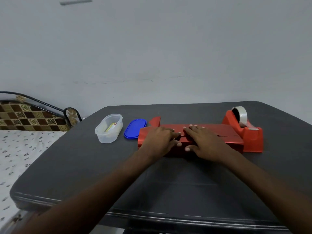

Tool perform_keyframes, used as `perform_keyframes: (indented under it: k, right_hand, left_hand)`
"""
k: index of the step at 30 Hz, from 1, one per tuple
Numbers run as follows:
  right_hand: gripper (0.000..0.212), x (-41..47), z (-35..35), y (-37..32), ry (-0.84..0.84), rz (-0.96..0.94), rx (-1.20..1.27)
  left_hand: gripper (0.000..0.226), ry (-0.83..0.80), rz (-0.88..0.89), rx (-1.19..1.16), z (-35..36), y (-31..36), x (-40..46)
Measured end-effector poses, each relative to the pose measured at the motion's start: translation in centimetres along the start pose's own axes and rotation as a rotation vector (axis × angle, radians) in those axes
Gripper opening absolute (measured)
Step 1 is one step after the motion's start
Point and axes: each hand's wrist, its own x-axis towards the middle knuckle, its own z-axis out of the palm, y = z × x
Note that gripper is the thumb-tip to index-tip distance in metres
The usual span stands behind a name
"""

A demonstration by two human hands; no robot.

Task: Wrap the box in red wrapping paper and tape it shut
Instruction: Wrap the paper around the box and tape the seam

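Nearest is the rounded front edge of a dark grey table (pixel 70 166), its top smooth and matte. Two bare forearms reach across it to the box (pixel 217 132), a long, low block lying crosswise on the middle of the table and covered in shiny red wrapping paper (pixel 235 143) that catches the light like foil.

The left hand (pixel 158 141) lies flat on the box's left half, fingers straight and pressing the paper down. The right hand (pixel 204 144) does the same just beside it, fingers spread over the top and thumb on the near side. Between them runs a dark seam where the paper's edges meet. A pointed red flap sticks up at the far left end.

Touching the box's right end stands a blocky red plastic tape dispenser (pixel 251 137) with a roll of clear tape (pixel 240 115). To the left lie a glossy blue oval lid (pixel 135 128) and a clear oval plastic tub (pixel 109 128).
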Motion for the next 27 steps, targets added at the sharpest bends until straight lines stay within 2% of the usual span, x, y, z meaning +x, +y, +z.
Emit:
perform_keyframes:
  k: [4,7,9,11,13,15,18,20,23,27]
  right_hand:
    - [0.079,-0.3,1.7,0.5,0.08,-0.029,-0.069]
    - [0.077,-0.4,2.1,0.6,0.139,-0.049,-0.084]
    - [0.077,-0.4,2.1,0.5,0.154,-0.052,-0.099]
    - [0.076,-0.3,2.2,0.5,0.163,-0.054,-0.099]
    - [0.076,-0.4,2.2,0.5,0.173,-0.057,-0.077]
    - [0.075,-0.5,2.4,0.6,0.191,-0.061,-0.075]
    - [0.075,-0.4,2.6,0.7,0.215,-0.063,-0.079]
    - [0.074,-0.4,2.8,0.8,0.214,-0.061,-0.084]
    - [0.074,-0.4,2.9,0.9,0.23,-0.058,-0.089]
    - [0.074,-0.5,2.9,0.8,0.241,-0.061,-0.075]
  left_hand:
    - [0.031,0.143,-0.194,-0.424,-2.4,-2.0,0.3]
    - [0.019,0.274,-0.322,-0.583,-3.8,-6.2,2.4]
    - [0.035,0.152,-0.412,-0.739,-3.6,-9.5,3.7]
    - [0.052,-0.092,-0.513,-0.855,-2.7,-11.6,4.5]
    - [0.055,-0.274,-0.559,-0.974,-1.6,-12.1,5.0]
    - [0.046,-0.33,-0.544,-1.074,-0.4,-12.4,5.5]
    - [0.027,-0.274,-0.474,-0.995,1.2,-12.9,5.9]
    - [0.018,-0.148,-0.449,-0.917,1.5,-13.4,5.7]
    - [0.017,0.033,-0.45,-0.863,1.0,-13.8,4.3]
    - [0.015,0.092,-0.427,-0.762,0.4,-13.2,1.8]
